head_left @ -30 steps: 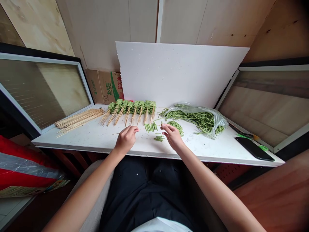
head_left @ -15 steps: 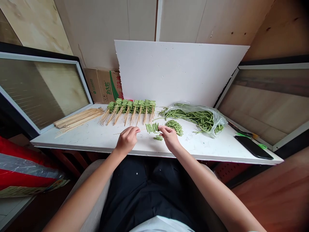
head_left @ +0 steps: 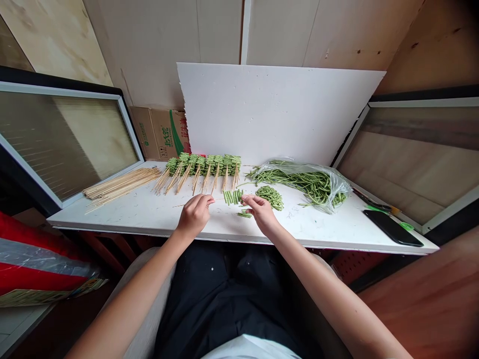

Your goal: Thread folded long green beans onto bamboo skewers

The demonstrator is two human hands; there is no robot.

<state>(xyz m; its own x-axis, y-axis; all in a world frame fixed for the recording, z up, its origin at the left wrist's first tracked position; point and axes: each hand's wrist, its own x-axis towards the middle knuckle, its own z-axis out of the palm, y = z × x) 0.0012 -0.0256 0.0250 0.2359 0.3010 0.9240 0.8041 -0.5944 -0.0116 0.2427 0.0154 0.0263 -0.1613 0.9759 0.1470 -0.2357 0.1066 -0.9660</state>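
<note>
My left hand [head_left: 195,214] is closed, pinching a thin bamboo skewer whose blunt length sticks out to its left. Several short green bean pieces [head_left: 232,197] sit side by side across that skewer, between my two hands. At their right end, my right hand [head_left: 260,212] is closed, with thumb and forefinger on the last bean piece; the fingertips partly hide it. A few loose cut pieces [head_left: 245,213] lie on the table just below my right fingers. Beside that hand is a heap of cut green beans [head_left: 270,197].
Finished bean skewers [head_left: 204,167] are stacked in a row at the back. Bare skewers [head_left: 121,184] lie to the left. A clear bag of long beans [head_left: 307,179] and a black phone [head_left: 392,228] are on the right of the white table [head_left: 149,219]. A white board [head_left: 277,109] stands behind.
Both hands have shifted slightly left, and the skewer with its bean pieces has moved left with them. The heap, the bag and the stacked skewers stay where they were.
</note>
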